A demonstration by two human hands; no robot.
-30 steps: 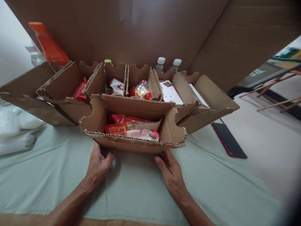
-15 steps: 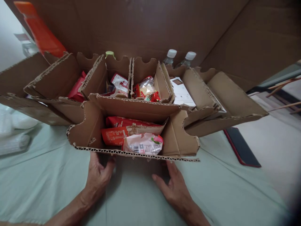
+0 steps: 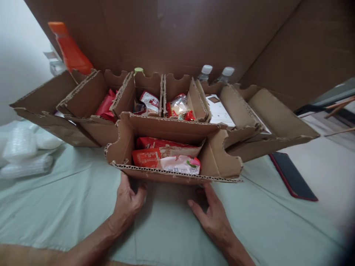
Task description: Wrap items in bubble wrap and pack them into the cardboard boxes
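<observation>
A cardboard bin (image 3: 172,125) at the front centre holds a red packet (image 3: 144,158), another red packet behind it and a white-and-pink packet (image 3: 180,163). My left hand (image 3: 129,197) is at the bin's lower front edge on the left, its thumb apart from the fingers and some fingertips hidden under the bin. Under the right part of the same edge is my right hand (image 3: 212,212), with thumb and index finger spread and other fingers partly hidden. Neither hand shows anything held between thumb and fingers.
Behind stands a row of cardboard compartments (image 3: 149,81) with snack packets and a white box (image 3: 219,111). Bottles, one orange (image 3: 72,53), rise behind them. Bubble-wrapped items (image 3: 26,151) lie left and a dark flat object (image 3: 292,177) right, on the green cloth (image 3: 166,229).
The view has shifted, so the bins and both hands appear further right. The front bin's front wall now shows more of its outer face. Both hands keep nearly the same pose.
</observation>
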